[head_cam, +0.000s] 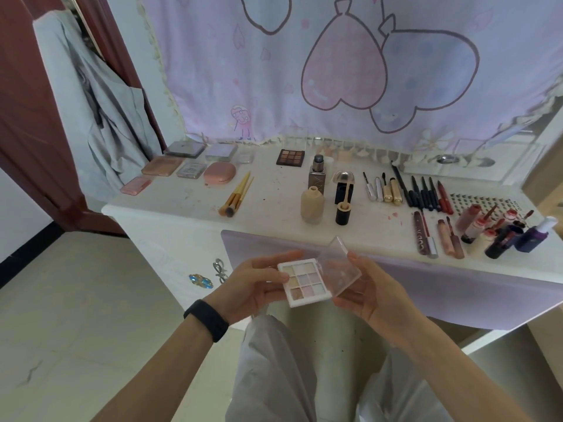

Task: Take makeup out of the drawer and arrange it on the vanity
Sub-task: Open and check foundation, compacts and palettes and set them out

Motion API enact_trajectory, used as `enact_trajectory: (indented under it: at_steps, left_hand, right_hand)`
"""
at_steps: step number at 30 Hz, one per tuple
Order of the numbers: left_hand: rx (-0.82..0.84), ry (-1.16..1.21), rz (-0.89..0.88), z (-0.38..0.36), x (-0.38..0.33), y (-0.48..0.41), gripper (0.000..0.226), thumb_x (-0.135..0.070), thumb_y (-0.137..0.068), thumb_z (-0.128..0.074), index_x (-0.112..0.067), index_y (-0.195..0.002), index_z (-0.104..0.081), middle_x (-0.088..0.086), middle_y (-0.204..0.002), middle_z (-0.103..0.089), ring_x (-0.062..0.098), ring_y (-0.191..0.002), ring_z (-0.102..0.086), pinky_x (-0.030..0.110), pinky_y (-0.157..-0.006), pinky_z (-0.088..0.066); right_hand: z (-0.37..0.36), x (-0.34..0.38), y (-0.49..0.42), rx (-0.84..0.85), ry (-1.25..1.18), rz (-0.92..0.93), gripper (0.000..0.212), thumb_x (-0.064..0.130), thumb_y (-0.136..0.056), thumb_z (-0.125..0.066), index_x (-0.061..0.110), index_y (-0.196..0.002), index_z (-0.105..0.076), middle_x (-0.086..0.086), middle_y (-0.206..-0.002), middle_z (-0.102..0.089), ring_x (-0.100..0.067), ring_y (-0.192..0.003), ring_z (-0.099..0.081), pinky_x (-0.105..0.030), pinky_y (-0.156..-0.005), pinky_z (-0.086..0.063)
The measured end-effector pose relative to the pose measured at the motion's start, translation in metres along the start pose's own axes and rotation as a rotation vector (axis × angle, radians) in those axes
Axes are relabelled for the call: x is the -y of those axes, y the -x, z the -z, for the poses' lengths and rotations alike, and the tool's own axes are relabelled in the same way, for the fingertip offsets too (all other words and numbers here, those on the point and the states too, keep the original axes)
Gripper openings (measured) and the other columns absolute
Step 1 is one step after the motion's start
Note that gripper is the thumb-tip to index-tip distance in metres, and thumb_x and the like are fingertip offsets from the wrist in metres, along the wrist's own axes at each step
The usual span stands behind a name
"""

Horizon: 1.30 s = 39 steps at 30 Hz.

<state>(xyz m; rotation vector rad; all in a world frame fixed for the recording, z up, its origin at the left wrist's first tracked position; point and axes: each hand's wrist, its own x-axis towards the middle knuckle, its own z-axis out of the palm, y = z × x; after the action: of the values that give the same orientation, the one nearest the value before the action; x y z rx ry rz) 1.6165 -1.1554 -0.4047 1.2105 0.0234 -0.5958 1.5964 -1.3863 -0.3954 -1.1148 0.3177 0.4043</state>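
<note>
Here's the white palette point(305, 284) in front of me, open; nine small pans inside, three rows of three, all pale shimmery shades, cream, lilac, pink, mint; its clear lid point(342, 268) is swung up and out to the right, tilted. My left grip point(253, 289) is curled round the palette's left edge, thumb on top by the upper corner, fingers underneath; my right grip point(376, 298) pinches the lid, thumb on its upper right rim, fingers below it. So the palette sits squarely between the two grips, held in the air over my lap, nearer to me than the front edge of the desk point(274, 205); it touches nothing on the desk. Black band point(207, 319) on my left wrist.

On the desk, from the left: a cluster of flat compacts point(170, 166), closed, with a round pink case point(219, 173) beside them; two brushes point(236, 196) lying side by side at a slant; a brown palette point(290, 157) further back, its nine dark pans showing; a few bottles point(312, 205) standing upright in the middle; a row of mascaras and pencils point(411, 193) laid parallel; lip glosses point(484, 226) bunched at the right end beside a purple bottle point(536, 234). A clear tray point(457, 166) stands at the back right; what's in it I can't make out.
</note>
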Motion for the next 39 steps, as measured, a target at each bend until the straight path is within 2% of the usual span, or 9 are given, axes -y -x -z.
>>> enact_trajectory:
  at_steps: [3, 6, 11, 20, 27, 30, 33, 36, 39]
  left_hand:
    - [-0.011, -0.455, -0.003, -0.004, -0.007, 0.004, 0.062, -0.019, -0.082, -0.076, -0.017, -0.140, -0.054, 0.004, -0.123, -0.070, 0.020, -0.114, -0.066, 0.037, -0.100, -0.053]
    - [-0.048, -1.037, -0.099, -0.017, -0.005, 0.006, 0.080, -0.037, -0.077, -0.083, -0.030, -0.147, -0.043, -0.017, -0.122, -0.055, 0.004, -0.115, -0.056, 0.023, -0.101, -0.048]
    - [-0.233, -1.501, -0.333, -0.022, 0.001, 0.005, 0.081, -0.055, -0.077, -0.070, -0.041, -0.147, -0.033, -0.009, -0.116, -0.051, 0.013, -0.110, -0.043, 0.031, -0.096, -0.043]
    - [-0.397, -1.564, -0.444, -0.015, 0.002, 0.004, 0.078, -0.058, -0.072, -0.072, -0.038, -0.140, -0.041, -0.013, -0.127, -0.048, 0.009, -0.116, -0.041, 0.023, -0.096, -0.028]
    - [-0.476, -1.222, -0.425, -0.002, -0.014, 0.011, 0.084, -0.057, -0.063, -0.080, -0.038, -0.138, -0.046, -0.012, -0.123, -0.048, 0.008, -0.111, -0.048, 0.024, -0.092, -0.047]
    - [-0.606, -1.095, -0.386, 0.009, -0.037, 0.005, 0.087, -0.062, -0.060, -0.080, -0.035, -0.136, -0.049, -0.011, -0.122, -0.051, 0.008, -0.105, -0.056, 0.025, -0.086, -0.050]
    - [-0.713, -1.106, -0.313, 0.019, -0.066, -0.019, 0.086, -0.060, -0.063, -0.083, -0.027, -0.135, -0.052, -0.004, -0.121, -0.052, 0.015, -0.106, -0.058, 0.028, -0.088, -0.048]
    - [-0.753, -1.123, -0.190, 0.024, -0.091, -0.058, 0.087, -0.063, -0.062, -0.080, -0.017, -0.132, -0.056, 0.001, -0.119, -0.061, 0.019, -0.106, -0.060, 0.030, -0.086, -0.047]
    - [-0.760, -1.137, -0.070, 0.020, -0.107, -0.096, 0.089, -0.077, -0.046, -0.064, -0.015, -0.110, -0.064, 0.004, -0.105, -0.069, 0.022, -0.093, -0.064, 0.034, -0.080, -0.054]
  right_hand:
    - [0.001, -0.004, 0.001, 0.031, 0.042, -0.002, 0.045, 0.039, -0.078, -0.068, 0.009, -0.110, -0.073, -0.021, -0.109, -0.074, -0.030, -0.088, -0.071, -0.031, -0.068, -0.061]
    - [-0.003, -0.008, 0.001, 0.053, 0.090, 0.010, 0.045, 0.041, -0.081, -0.066, 0.009, -0.111, -0.073, -0.020, -0.105, -0.075, -0.028, -0.084, -0.071, -0.035, -0.075, -0.057]
    - [-0.012, -0.007, 0.002, 0.088, 0.090, 0.037, 0.027, 0.042, -0.077, -0.070, 0.020, -0.087, -0.083, -0.016, -0.093, -0.076, -0.023, -0.077, -0.069, -0.035, -0.076, -0.052]
    - [-0.018, -0.005, -0.008, 0.122, 0.233, 0.117, 0.050, 0.049, -0.077, -0.069, 0.014, -0.111, -0.076, -0.013, -0.108, -0.076, -0.030, -0.097, -0.071, -0.036, -0.080, -0.053]
    - [-0.028, 0.003, -0.011, 0.177, 0.395, 0.224, 0.048, 0.056, -0.082, -0.058, 0.022, -0.114, -0.072, 0.002, -0.108, -0.077, -0.017, -0.102, -0.073, -0.035, -0.091, -0.057]
    - [-0.013, -0.002, -0.009, 0.021, 0.618, 0.496, 0.040, 0.058, -0.086, -0.058, 0.028, -0.106, -0.074, 0.013, -0.097, -0.077, -0.009, -0.092, -0.072, -0.029, -0.084, -0.057]
    - [0.014, -0.011, -0.018, -0.315, 0.931, 0.816, 0.014, 0.040, -0.092, -0.064, 0.031, -0.101, -0.069, 0.017, -0.094, -0.070, -0.006, -0.085, -0.065, -0.019, -0.073, -0.052]
    - [0.036, -0.014, -0.038, -0.558, 1.203, 0.949, 0.032, 0.033, -0.093, -0.065, 0.016, -0.120, -0.064, -0.001, -0.115, -0.063, -0.017, -0.105, -0.054, -0.032, -0.086, -0.051]
    - [0.041, -0.010, -0.056, -0.602, 1.445, 0.938, 0.061, 0.047, -0.093, -0.056, 0.005, -0.136, -0.054, -0.013, -0.139, -0.053, -0.027, -0.130, -0.046, -0.042, -0.107, -0.044]
